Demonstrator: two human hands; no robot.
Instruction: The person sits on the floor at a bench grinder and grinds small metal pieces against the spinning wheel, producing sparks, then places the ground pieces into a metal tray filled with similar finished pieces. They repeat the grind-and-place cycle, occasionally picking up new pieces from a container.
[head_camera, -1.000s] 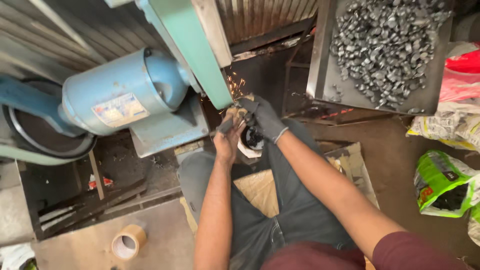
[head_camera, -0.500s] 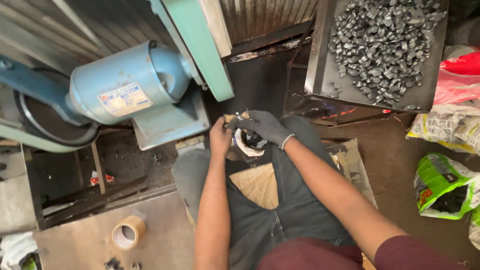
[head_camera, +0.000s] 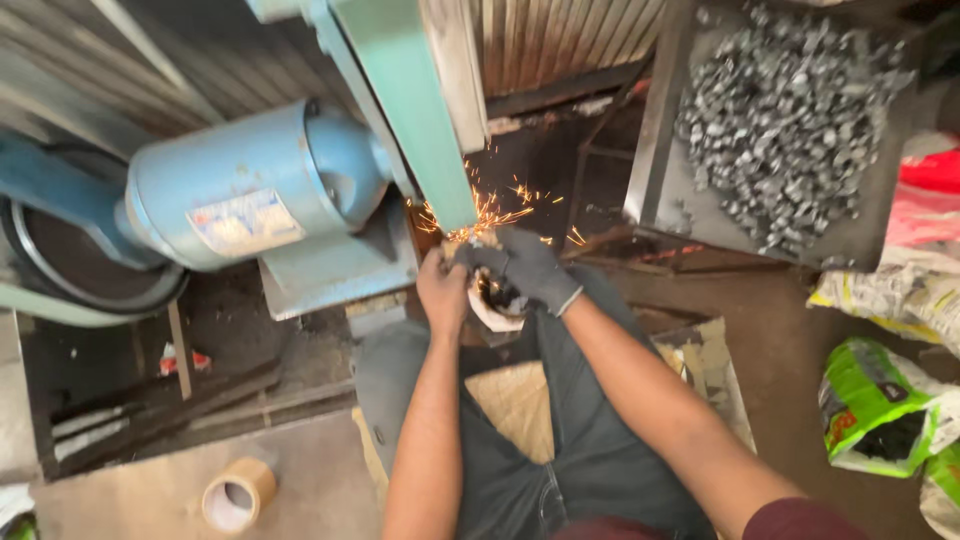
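Fingers of both hands pinched on small workpiece (head_camera: 478, 243) (sparks), against green belt arm (head_camera: 412, 110) edge

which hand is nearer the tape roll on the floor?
Left. The bare left hand is up at the green grinder arm, on the tape roll's side; the gloved right hand sits farther right.

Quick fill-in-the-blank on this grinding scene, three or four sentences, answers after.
1. The right hand wears a dark ____.
2. Orange ____ fly where the hands meet the green belt.
3. The tray to the right holds a heap of small grey metal ____.
4. The roll of tape lies to the person's ____.

Missing words: glove; sparks; parts; left
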